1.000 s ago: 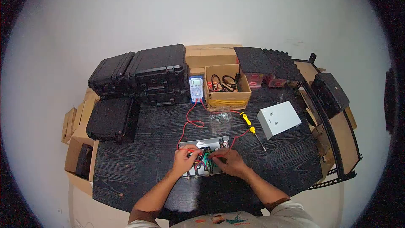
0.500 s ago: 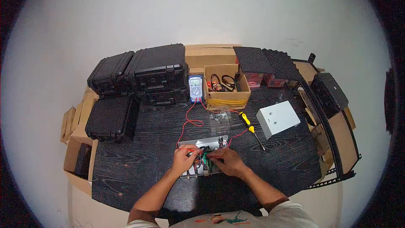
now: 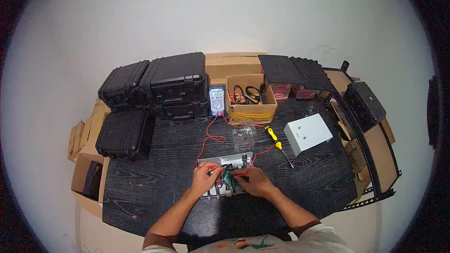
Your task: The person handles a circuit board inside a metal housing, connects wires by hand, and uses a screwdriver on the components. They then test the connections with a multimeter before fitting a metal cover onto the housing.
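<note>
An open metal enclosure [image 3: 238, 157] with a green circuit board and several wires lies at the table's front. My left hand [image 3: 206, 178] is closed on a red test probe [image 3: 212, 168] at its left part. Over the right part, my right hand [image 3: 255, 181] pinches another red probe [image 3: 241, 174], its tip side pointing at the board. Red leads run from both hands to a blue-edged multimeter [image 3: 217, 101], which stands upright against the things behind and shows digits that look like 505. Where the probe tips touch is too small to tell.
Black hard cases [image 3: 173, 79] are stacked at the back left. A cardboard box [image 3: 253, 112] with cables stands behind a clear bag [image 3: 244, 137] of small parts. To the right lie a yellow-black screwdriver [image 3: 279, 145] and a white metal cover [image 3: 308, 133]. A black frame [image 3: 363, 131] borders the right.
The multimeter's display now shows clear digits, where earlier it was hard to read. Both hands stay almost in place, and the whole view has shifted slightly.
</note>
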The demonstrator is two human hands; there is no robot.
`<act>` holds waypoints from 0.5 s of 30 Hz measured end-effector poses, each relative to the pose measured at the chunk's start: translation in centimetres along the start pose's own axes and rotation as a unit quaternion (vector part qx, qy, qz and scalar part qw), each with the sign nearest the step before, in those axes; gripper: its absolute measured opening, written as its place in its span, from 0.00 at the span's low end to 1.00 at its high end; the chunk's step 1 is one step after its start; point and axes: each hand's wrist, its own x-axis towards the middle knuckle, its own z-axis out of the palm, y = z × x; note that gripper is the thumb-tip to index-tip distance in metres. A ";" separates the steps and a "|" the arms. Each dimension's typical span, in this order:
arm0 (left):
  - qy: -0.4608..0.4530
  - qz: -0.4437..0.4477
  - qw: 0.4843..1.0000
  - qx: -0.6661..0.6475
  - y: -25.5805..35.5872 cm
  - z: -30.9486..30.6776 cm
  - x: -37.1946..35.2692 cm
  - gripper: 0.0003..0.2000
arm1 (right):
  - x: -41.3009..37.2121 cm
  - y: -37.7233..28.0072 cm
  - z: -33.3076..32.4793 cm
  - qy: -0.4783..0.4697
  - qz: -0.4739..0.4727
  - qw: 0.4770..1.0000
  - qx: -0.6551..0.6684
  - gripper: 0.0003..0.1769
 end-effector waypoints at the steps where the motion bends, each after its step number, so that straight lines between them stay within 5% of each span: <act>1: 0.009 0.007 1.000 0.002 0.0 0.0 0.0 0.04 | 0.0 0.2 0.1 0.001 -0.001 1.000 -0.002 0.17; 7: 0.012 0.083 0.995 0.051 0.4 -0.5 0.6 0.02 | -0.2 0.8 0.7 0.028 -0.021 0.999 0.007 0.17; 15: 0.029 0.052 0.998 0.017 -0.6 0.0 0.1 0.03 | -0.3 -0.2 0.0 0.026 -0.029 0.999 0.026 0.16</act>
